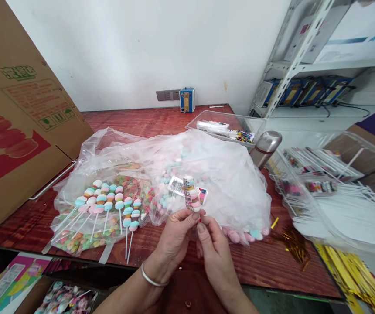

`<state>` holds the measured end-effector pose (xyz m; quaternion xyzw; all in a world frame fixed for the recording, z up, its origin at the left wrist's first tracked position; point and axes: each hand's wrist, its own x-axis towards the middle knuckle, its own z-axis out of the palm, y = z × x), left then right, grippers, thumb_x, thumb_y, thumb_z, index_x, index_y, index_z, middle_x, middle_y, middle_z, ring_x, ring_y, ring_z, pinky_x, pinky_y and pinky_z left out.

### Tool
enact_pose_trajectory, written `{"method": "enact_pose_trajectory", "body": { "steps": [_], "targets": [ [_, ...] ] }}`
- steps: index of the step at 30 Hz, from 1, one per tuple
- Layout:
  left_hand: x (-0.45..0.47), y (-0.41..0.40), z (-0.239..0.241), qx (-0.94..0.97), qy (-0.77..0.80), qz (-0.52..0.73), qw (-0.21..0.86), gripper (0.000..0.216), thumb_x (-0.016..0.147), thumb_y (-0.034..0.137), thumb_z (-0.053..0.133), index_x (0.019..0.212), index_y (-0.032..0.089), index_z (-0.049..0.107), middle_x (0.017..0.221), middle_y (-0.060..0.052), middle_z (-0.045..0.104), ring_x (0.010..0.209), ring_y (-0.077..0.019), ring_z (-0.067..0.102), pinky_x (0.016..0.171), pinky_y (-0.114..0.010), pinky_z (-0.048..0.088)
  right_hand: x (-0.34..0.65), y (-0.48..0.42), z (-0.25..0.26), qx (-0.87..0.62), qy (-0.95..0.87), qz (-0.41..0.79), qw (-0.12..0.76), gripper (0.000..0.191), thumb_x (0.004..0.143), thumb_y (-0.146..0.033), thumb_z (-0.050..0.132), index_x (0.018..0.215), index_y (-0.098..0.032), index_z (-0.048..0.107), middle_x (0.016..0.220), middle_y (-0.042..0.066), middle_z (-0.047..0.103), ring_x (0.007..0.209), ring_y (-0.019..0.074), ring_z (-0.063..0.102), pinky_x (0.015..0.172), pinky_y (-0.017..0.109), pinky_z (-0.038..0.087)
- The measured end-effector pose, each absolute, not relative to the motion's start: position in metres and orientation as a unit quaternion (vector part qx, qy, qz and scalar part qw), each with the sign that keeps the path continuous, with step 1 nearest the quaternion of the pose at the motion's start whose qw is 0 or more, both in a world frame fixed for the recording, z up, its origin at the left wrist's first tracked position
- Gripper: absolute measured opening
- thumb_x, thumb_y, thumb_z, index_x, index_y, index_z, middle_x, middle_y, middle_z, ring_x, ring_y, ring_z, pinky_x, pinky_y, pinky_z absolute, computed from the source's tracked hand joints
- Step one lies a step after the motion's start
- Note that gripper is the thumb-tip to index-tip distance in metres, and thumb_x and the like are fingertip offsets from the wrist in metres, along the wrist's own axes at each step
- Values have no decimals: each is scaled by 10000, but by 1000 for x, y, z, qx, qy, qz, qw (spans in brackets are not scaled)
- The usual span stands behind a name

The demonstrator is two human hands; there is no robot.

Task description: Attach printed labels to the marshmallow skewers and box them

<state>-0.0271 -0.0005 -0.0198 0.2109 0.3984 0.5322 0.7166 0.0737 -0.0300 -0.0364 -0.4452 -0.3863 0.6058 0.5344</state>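
A marshmallow skewer (pixel 193 196) in a clear printed wrapper stands upright between my hands. My left hand (pixel 177 233) is closed, its thumb and fingers pinching the skewer just under the marshmallows. Against it, my right hand (pixel 216 244) is closed too, pinching around the skewer's lower end. A small red bit shows between the fingertips; the stick is hidden. Behind the skewer a printed white card (pixel 177 186) lies on a big clear plastic bag (pixel 233 187) of pastel marshmallows. Left of my hands, several unwrapped marshmallow skewers (pixel 100 198) rest on a bag of colourful gummy candy (pixel 73 240).
A carton (pixel 17 100) stands at the left. A steel flask (pixel 266 146) and a clear tray (pixel 203 117) are at the back. To the right are a bin of white sticks (pixel 344 209), gold twist ties (pixel 294 244) and yellow strips (pixel 354 274). Wrapped candy fills a box (pixel 37 296) below.
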Motion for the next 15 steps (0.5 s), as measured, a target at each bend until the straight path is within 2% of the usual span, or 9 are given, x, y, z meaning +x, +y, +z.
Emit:
{"method": "enact_pose_trajectory", "body": {
  "steps": [2,4,6,8,9,11,12,13,15],
  "targets": [
    [-30,-2,-16,223,414,539,699,196,617,280,866,658,139,737,741,-72,726,667,-141,645,689,-251,505,70,-32,-36,-439,-385,604,543,305,880,-497,609,830,-199,567,726,-37,516,546,79,419,460,192,355],
    [-35,-5,-14,233,401,499,732,239,616,318,867,704,128,753,859,-120,744,764,-180,670,748,-281,515,69,-34,-34,-369,-305,712,514,310,861,-497,627,800,-211,527,638,-78,441,430,50,277,384,183,269],
    [-39,-8,-14,238,369,447,780,273,612,361,864,700,131,748,928,-151,741,801,-219,682,754,-327,530,72,-37,-32,-260,-218,826,450,318,827,-483,667,783,-222,491,564,-122,346,366,29,131,339,172,187],
    [-40,-11,-16,245,353,419,800,268,581,353,880,636,142,725,925,-147,741,790,-235,687,740,-354,546,78,-40,-30,-186,-202,876,397,344,807,-489,685,756,-226,470,544,-132,319,344,22,114,330,168,213],
    [-40,-12,-17,250,356,414,799,261,567,340,888,623,147,720,908,-135,742,756,-230,686,721,-361,554,83,-42,-28,-185,-229,872,391,346,825,-508,659,748,-224,477,548,-123,341,339,28,162,340,174,259],
    [-38,-11,-18,267,375,434,774,256,549,329,898,645,158,733,857,-107,743,707,-213,679,702,-367,570,98,-47,-25,-268,-363,791,413,325,891,-497,576,746,-209,531,608,-72,460,411,64,377,446,216,408],
    [-38,-10,-18,278,386,455,753,254,547,327,900,663,165,743,829,-93,742,718,-212,683,716,-366,576,108,-49,-24,-344,-453,702,429,304,922,-455,542,760,-200,575,681,-35,539,526,97,502,553,249,470],
    [-38,-7,-18,290,394,480,728,250,543,323,902,668,170,749,803,-80,740,749,-216,689,744,-363,578,120,-51,-25,-432,-540,580,431,276,945,-397,517,787,-196,621,774,-2,607,676,130,586,666,271,494],
    [-39,-2,-17,317,403,530,675,240,533,312,908,656,178,752,765,-61,736,822,-224,695,807,-351,572,150,-54,-29,-590,-633,308,395,191,950,-276,512,897,-213,684,943,29,675,911,165,624,830,287,474]
  ]
}}
